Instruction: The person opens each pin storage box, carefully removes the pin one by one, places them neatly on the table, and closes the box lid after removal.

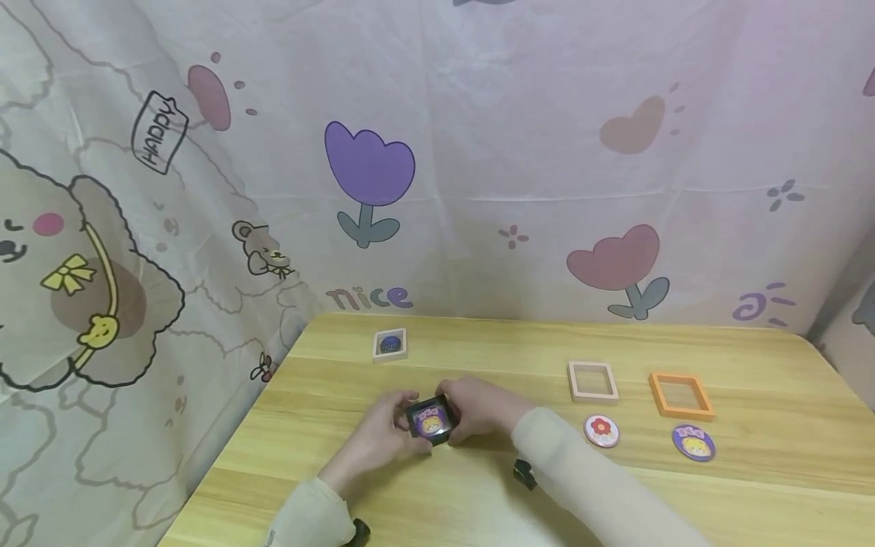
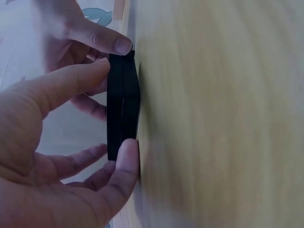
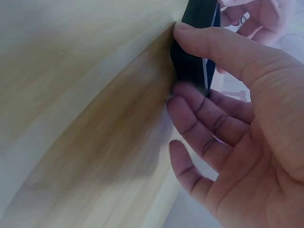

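Observation:
Both hands hold a small black square display frame (image 2: 116,104) by its sides, low over the wooden table. A purple round badge with a yellow bear (image 1: 431,422) shows through the frame's clear window in the head view. The left hand (image 1: 383,433) grips the left side between thumb and fingers. From the other side, the right hand (image 1: 481,409) pinches the frame at its right edge. In the left wrist view a thin seam runs along the frame's edge, between two layers. In the right wrist view the right thumb lies against the black edge (image 3: 192,66).
At the back left lies a white frame (image 1: 377,352) holding a dark blue badge (image 1: 390,345). To the right lie a pale pink frame (image 1: 593,398), an orange frame (image 1: 683,412), a red-flower badge (image 1: 601,431) and another purple bear badge (image 1: 693,442). A printed curtain (image 1: 478,266) borders the table.

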Demonstrator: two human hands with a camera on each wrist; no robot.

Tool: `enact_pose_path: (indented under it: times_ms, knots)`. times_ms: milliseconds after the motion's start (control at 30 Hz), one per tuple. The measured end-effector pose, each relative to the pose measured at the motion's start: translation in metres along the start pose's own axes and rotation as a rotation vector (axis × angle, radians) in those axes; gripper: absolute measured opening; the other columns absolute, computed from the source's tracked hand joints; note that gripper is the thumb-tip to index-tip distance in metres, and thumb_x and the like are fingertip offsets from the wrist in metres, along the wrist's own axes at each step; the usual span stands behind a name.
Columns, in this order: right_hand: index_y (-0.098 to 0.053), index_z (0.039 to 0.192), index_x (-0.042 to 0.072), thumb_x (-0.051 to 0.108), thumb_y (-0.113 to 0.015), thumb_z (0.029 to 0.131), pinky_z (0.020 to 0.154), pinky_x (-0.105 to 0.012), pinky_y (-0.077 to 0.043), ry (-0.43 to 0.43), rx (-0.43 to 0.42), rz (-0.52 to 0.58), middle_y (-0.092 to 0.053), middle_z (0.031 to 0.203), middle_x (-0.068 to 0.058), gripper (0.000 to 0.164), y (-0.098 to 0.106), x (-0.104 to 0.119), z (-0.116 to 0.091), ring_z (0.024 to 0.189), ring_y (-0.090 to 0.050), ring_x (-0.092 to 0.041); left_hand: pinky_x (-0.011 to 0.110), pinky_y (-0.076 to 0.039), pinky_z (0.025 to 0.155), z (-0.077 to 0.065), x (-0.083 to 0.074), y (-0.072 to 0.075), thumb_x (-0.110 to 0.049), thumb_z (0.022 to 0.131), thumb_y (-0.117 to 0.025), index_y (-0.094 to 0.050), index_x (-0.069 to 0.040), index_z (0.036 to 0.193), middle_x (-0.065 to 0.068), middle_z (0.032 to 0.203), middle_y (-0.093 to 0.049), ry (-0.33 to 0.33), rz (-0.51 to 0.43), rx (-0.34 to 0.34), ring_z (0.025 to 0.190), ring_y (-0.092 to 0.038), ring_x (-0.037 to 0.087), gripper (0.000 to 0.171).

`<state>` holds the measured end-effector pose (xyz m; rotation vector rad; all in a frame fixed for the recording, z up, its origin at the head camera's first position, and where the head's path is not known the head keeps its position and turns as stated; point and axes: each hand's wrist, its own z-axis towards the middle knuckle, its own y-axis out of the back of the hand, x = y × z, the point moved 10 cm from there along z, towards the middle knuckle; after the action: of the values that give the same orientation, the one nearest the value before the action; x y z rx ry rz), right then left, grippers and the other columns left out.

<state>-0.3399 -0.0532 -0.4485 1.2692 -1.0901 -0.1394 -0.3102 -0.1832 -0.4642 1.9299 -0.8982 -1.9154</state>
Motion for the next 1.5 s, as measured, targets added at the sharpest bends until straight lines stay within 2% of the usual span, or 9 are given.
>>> enact_pose_path:
  times_ms: [200,433,800,1000,1233,1500]
  knots:
    - [-0.068,0.127,0.005,0.022,-0.100,0.068,0.080,-0.021,-0.057,0.003,-0.011,-0.051,-0.071,0.098,0.004,0.069,0.001,-0.001,-0.015,0.082,-0.061,-0.005,0.024,-0.062,0.080,-0.009,-0.007,-0.009,-0.007,0.071,-0.097,-0.050,0.004,0.151,0.022,0.135,-0.063,-0.027,-0.092,0.051,0.097,-0.067,0.021,0.093]
    - [-0.068,0.123,0.006,0.033,-0.100,0.067,0.074,-0.020,-0.055,0.002,-0.018,-0.025,-0.068,0.094,0.008,0.070,0.005,-0.007,-0.030,0.079,-0.059,-0.004,0.024,-0.063,0.084,-0.014,-0.015,-0.017,0.000,0.071,-0.094,-0.047,0.005,0.154,0.027,0.145,-0.062,-0.025,-0.163,0.089,0.102,-0.070,0.021,0.096]
    - [-0.068,0.117,0.012,0.043,-0.097,0.066,0.068,-0.021,-0.054,0.037,-0.065,0.014,-0.065,0.089,0.010,0.066,0.012,-0.015,-0.044,0.076,-0.058,-0.004,0.023,-0.061,0.082,-0.013,-0.019,-0.018,-0.011,0.075,-0.095,-0.049,-0.004,0.156,0.018,0.145,-0.062,-0.038,-0.120,0.103,0.107,-0.069,0.021,0.093]
    - [-0.069,0.116,0.014,0.049,-0.096,0.069,0.076,-0.022,-0.055,0.038,-0.073,0.014,-0.068,0.093,0.010,0.064,0.019,-0.014,-0.048,0.080,-0.060,-0.004,0.024,-0.061,0.082,-0.014,-0.023,-0.015,-0.016,0.077,-0.095,-0.048,-0.004,0.157,0.015,0.143,-0.062,-0.057,-0.123,0.108,0.111,-0.067,0.022,0.093]
    - [-0.069,0.116,0.014,0.050,-0.094,0.072,0.081,-0.024,-0.057,0.057,-0.091,0.025,-0.070,0.098,0.010,0.062,0.029,-0.010,-0.055,0.086,-0.064,-0.007,0.026,-0.063,0.086,-0.018,-0.026,-0.015,-0.022,0.087,-0.090,-0.045,-0.003,0.159,0.018,0.148,-0.058,-0.055,-0.215,0.150,0.113,-0.070,0.024,0.087]
    - [-0.071,0.115,0.016,0.051,-0.092,0.076,0.088,-0.029,-0.059,0.075,-0.116,0.042,-0.069,0.100,0.012,0.056,0.044,-0.005,-0.078,0.093,-0.065,-0.009,0.030,-0.064,0.095,-0.020,-0.039,-0.026,-0.023,0.092,-0.086,-0.044,-0.003,0.160,0.023,0.156,-0.053,-0.064,-0.331,0.206,0.117,-0.072,0.028,0.082]
